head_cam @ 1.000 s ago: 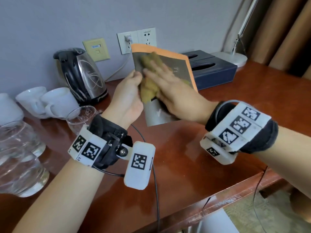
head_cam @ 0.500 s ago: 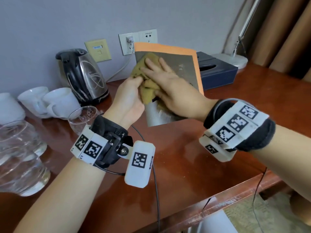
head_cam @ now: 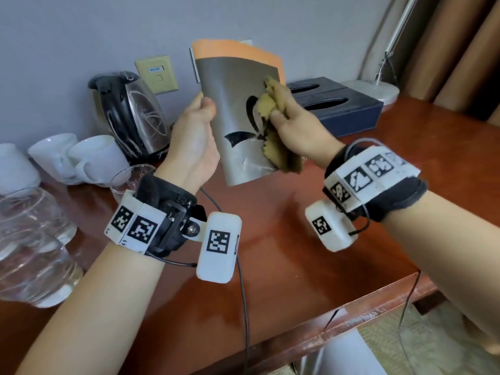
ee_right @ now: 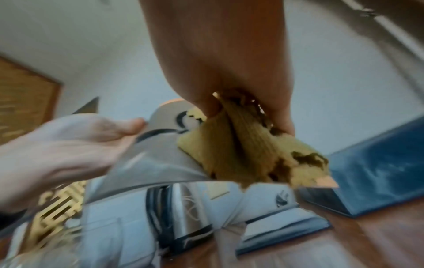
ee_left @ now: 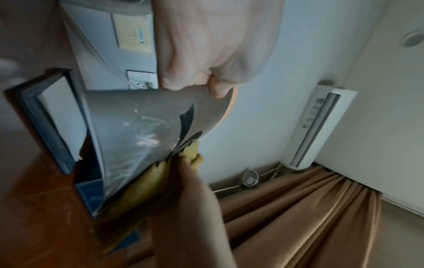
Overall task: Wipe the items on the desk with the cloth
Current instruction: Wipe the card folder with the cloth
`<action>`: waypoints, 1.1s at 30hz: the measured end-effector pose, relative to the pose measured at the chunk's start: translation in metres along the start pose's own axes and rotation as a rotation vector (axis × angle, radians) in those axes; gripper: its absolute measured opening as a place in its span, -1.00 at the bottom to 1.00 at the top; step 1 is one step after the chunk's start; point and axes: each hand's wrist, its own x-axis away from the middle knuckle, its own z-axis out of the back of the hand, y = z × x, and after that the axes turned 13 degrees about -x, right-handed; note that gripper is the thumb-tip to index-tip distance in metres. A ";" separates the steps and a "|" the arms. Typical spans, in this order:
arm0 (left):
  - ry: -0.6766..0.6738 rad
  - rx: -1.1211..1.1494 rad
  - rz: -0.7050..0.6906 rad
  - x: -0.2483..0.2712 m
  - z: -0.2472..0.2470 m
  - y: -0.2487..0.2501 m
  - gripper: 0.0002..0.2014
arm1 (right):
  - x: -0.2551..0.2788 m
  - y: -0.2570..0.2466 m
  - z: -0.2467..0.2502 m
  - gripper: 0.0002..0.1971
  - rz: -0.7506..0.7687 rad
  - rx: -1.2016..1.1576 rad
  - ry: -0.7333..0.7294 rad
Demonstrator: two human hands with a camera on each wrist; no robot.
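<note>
- My left fingers [head_cam: 208, 104] pinch the booklet's [head_cam: 238, 115] left edge, holding it upright above the bench [head_cam: 284, 239].
- My right hand [head_cam: 295, 125] clutches the bunched cloth [head_cam: 270, 106] against the booklet's grey cover.
- Kettle [head_cam: 132, 115] left of the booklet; blue tissue box [head_cam: 349, 109] behind it.

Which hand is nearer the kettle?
Left. The left hand holds the booklet just right of the kettle; the right hand, with the cloth, is beyond the booklet.
</note>
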 end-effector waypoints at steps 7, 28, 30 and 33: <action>-0.016 0.173 -0.063 0.001 0.006 0.005 -0.67 | 0.012 -0.028 -0.033 -0.43 0.225 -0.100 0.030; 0.077 0.168 -0.001 0.001 0.003 0.007 -0.70 | -0.002 -0.011 -0.020 -0.48 0.306 -0.087 0.096; 0.143 0.224 -0.020 0.001 0.006 0.011 -0.70 | 0.011 -0.006 -0.031 -0.48 0.481 -0.047 -0.002; 0.164 0.294 -0.037 -0.004 0.015 0.014 -0.74 | 0.021 -0.001 -0.037 -0.53 0.674 0.112 -0.154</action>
